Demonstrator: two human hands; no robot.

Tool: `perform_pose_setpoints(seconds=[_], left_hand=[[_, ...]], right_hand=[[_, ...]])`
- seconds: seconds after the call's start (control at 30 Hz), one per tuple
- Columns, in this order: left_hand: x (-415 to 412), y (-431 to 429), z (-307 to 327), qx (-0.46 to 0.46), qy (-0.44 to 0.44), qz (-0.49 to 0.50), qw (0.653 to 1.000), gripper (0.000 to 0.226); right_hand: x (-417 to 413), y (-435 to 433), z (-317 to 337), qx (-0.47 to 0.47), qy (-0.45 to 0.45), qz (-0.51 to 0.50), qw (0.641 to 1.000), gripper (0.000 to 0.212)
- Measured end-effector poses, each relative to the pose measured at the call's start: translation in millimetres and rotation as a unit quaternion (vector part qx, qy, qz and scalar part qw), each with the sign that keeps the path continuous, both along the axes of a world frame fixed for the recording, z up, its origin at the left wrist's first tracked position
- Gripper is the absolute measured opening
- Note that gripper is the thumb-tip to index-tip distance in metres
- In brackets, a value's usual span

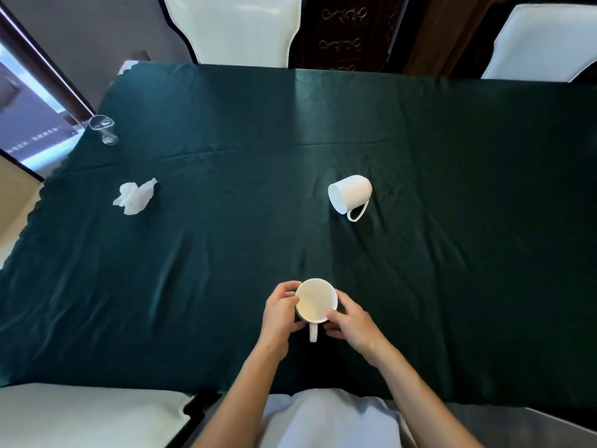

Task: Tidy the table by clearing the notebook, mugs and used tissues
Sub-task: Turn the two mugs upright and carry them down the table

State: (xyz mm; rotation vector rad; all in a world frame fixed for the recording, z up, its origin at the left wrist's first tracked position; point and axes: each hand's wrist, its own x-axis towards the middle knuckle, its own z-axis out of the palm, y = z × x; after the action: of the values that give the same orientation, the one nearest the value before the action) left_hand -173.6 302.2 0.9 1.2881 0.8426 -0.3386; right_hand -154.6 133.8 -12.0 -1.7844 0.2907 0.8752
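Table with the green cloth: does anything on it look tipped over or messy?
Yes. One white mug lies on its side mid-table, with no visible spill. A crumpled tissue sits at the left. The mug between both hands stands upright.

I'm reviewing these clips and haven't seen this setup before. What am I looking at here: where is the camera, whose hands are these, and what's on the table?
There is no machine here. A person wears one wide-angle camera on the head, so the single picture looks forward and down at their own bare arms. The left hand and right hand together cup an upright white mug, its handle pointing back toward the person. It looks empty. The table wears a dark green cloth. On it, farther away, a second white mug lies tipped on its side, a crumpled tissue sits to the left, and a clear glass stands near the far left edge. No notebook is in view. White chairs stand around.
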Motion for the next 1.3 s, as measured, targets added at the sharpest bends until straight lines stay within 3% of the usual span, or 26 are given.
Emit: perform_pose_setpoints(seconds=[0.2, 0.3, 0.43, 0.6, 0.7, 0.87, 1.13, 1.3], left_hand=[[14, 8, -4, 0.017, 0.047, -0.026, 0.998, 0.023], [28, 11, -10, 0.033, 0.063, -0.027, 0.997, 0.02], [62, 12, -16, 0.081, 0.046, -0.042, 0.995, 0.028], [127, 9, -9, 0.114, 0.011, -0.084, 0.99, 0.016], [167, 7, -5, 0.119, -0.003, -0.089, 0.989, 0.014], [220, -3, -8, 0.147, 0.002, -0.107, 0.983, 0.033], [265, -18, -24, 0.127, 0.04, -0.115, 0.984, 0.045], [282, -26, -30, 0.068, 0.046, -0.077, 0.994, 0.046]], right_hand=[[21, -10, 0, -0.031, 0.035, 0.053, 0.998, 0.026], [39, -17, -1, -0.038, 0.066, 0.028, 0.997, 0.046], [73, -26, -5, -0.11, -0.005, 0.05, 0.993, 0.045], [132, -31, -2, -0.184, -0.11, 0.041, 0.976, 0.049], [165, -31, 1, -0.217, -0.184, 0.042, 0.958, 0.06], [206, -25, -1, -0.249, -0.261, 0.024, 0.932, 0.082], [243, -20, -13, -0.249, -0.265, 0.031, 0.931, 0.111], [254, -20, -14, -0.226, -0.262, 0.023, 0.938, 0.111]])
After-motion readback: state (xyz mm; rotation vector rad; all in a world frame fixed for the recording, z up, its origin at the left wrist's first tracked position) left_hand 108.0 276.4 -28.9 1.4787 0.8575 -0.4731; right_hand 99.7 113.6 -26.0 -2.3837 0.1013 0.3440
